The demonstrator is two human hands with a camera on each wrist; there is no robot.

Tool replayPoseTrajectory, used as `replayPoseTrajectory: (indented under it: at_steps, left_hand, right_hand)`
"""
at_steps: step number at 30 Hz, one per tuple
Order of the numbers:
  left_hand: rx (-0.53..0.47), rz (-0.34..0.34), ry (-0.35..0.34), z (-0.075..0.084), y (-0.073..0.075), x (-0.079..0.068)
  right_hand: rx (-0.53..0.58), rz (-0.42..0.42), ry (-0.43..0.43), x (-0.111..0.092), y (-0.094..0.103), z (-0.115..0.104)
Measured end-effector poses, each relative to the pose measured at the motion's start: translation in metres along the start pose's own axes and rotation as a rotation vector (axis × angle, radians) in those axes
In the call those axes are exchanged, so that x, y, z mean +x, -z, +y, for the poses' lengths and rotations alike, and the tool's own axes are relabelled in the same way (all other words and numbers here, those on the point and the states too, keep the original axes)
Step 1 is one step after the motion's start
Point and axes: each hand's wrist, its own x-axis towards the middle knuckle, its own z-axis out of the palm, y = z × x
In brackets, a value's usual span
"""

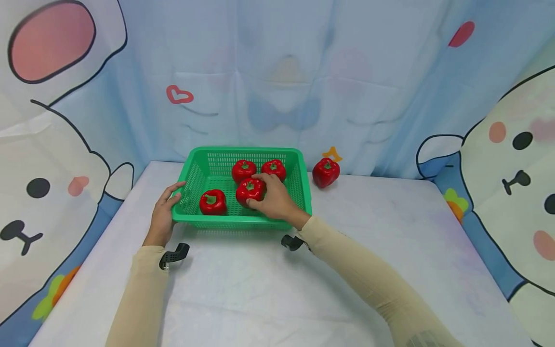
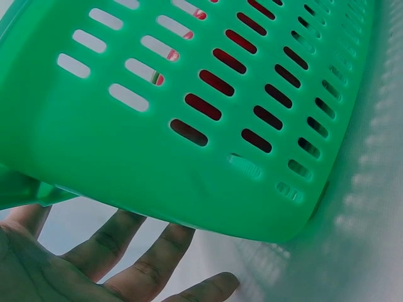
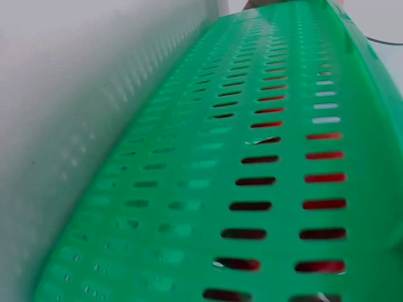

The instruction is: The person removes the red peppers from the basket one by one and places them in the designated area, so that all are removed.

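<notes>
A green plastic basket (image 1: 243, 221) stands on the white-covered table and holds several red bell peppers. My right hand (image 1: 277, 198) reaches over its near right side and grips one bell pepper (image 1: 248, 192), thumb at the front and fingers behind. Two more bell peppers, one at the back (image 1: 244, 171) and one to its right (image 1: 274, 168), lie beyond it; another (image 1: 212, 202) sits front left. At the basket's left edge, my left hand (image 1: 164, 212) touches the rim. The left wrist view shows that hand's fingers (image 2: 151, 267) spread and fairly straight. The right wrist view shows only the slotted basket wall (image 3: 208, 163).
A single red bell pepper (image 1: 326, 172) lies on the table to the right of the basket. Behind the table hangs a blue cartoon-printed curtain (image 1: 277, 86). The white cloth (image 1: 243, 289) spreads in front of the basket.
</notes>
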Motion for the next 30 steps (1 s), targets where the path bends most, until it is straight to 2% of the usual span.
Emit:
replayPoseTrajectory:
  at_steps: [4, 8, 13, 18, 21, 25, 27, 30]
  left_hand:
    - [0.002, 0.003, 0.003, 0.0, 0.0, 0.0]
    - [0.004, 0.004, 0.002, 0.0, -0.001, -0.002]
    - [0.008, 0.004, -0.001, 0.0, 0.0, -0.003]
    - [0.009, 0.007, -0.01, -0.001, 0.001, -0.002]
    - [0.014, 0.011, -0.017, -0.002, 0.002, -0.003]
    - [0.014, 0.009, -0.021, -0.003, 0.002, -0.002]
    - [0.008, 0.005, -0.022, -0.003, 0.001, -0.002]
    - [0.002, -0.009, -0.018, -0.001, -0.001, -0.002]
  right_hand:
    - [0.091, 0.087, 0.045, -0.002, 0.01, 0.002]
    - [0.166, 0.146, 0.081, -0.006, 0.028, 0.004]
    - [0.139, 0.226, 0.062, -0.012, 0.06, 0.015]
    - [0.123, 0.375, 0.047, -0.016, 0.095, 0.042]
    - [0.125, 0.48, 0.005, -0.016, 0.115, 0.064]
    - [0.081, 0.598, -0.103, -0.016, 0.139, 0.1]
    - [0.054, 0.626, -0.175, -0.019, 0.149, 0.119]
    - [0.045, 0.619, -0.3, -0.025, 0.161, 0.146]
